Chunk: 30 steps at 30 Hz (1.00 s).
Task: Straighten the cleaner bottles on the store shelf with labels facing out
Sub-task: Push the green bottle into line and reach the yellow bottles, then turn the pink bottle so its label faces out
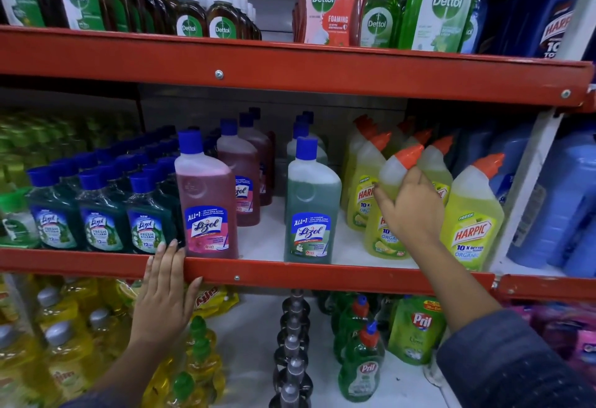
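On the middle shelf stand rows of cleaner bottles. My right hand (408,206) grips a yellow-green Harpic bottle (392,181) with an orange cap, in the front of its row; the hand covers most of its label. Another Harpic bottle (471,214) stands to its right, label facing out. A pink Lizol bottle (208,201) and a green Lizol bottle (311,207) stand at the shelf front with labels out. My left hand (166,291) lies flat on the red shelf edge (290,273), fingers apart, holding nothing.
Small dark-green Lizol bottles (101,210) fill the left of the shelf. Blue bottles (554,207) stand beyond a white upright at the right. Dettol bottles (325,4) line the upper shelf. Below are Pril bottles (362,359) and yellow bottles (64,343).
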Tool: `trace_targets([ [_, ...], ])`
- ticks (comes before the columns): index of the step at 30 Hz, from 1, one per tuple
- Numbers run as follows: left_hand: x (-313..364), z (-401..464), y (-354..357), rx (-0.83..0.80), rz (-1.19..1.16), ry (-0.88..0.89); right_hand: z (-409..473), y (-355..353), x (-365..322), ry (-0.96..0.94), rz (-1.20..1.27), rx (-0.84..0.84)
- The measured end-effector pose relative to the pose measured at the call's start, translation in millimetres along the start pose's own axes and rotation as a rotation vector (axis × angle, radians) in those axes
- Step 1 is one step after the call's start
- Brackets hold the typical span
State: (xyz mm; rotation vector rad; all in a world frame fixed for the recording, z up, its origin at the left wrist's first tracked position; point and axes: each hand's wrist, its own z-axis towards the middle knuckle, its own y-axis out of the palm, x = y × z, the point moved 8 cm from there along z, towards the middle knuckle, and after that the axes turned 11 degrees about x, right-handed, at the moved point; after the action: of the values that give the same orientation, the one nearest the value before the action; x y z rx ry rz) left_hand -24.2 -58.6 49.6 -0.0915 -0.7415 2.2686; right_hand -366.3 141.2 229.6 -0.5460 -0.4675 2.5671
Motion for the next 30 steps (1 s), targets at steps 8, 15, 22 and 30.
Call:
trace_targets([
  [8,2.3,0.9,-2.4,0.011,-0.014,0.005,-7.0,-22.0,-0.5,-0.036,-0.033,-0.016],
  [15,2.9,1.2,-4.6,0.035,-0.01,0.02,-13.5,-24.0,5.7,-0.006,0.004,-0.006],
  [22,7.2,1.1,-8.3,-0.001,-0.05,-0.002,-44.8,-20.4,3.0,-0.007,0.134,0.006],
  [30,19.0,19.4,-20.8,0.047,-0.136,-0.056,-95.1,-22.7,-104.8,-0.259,0.259,0.07],
])
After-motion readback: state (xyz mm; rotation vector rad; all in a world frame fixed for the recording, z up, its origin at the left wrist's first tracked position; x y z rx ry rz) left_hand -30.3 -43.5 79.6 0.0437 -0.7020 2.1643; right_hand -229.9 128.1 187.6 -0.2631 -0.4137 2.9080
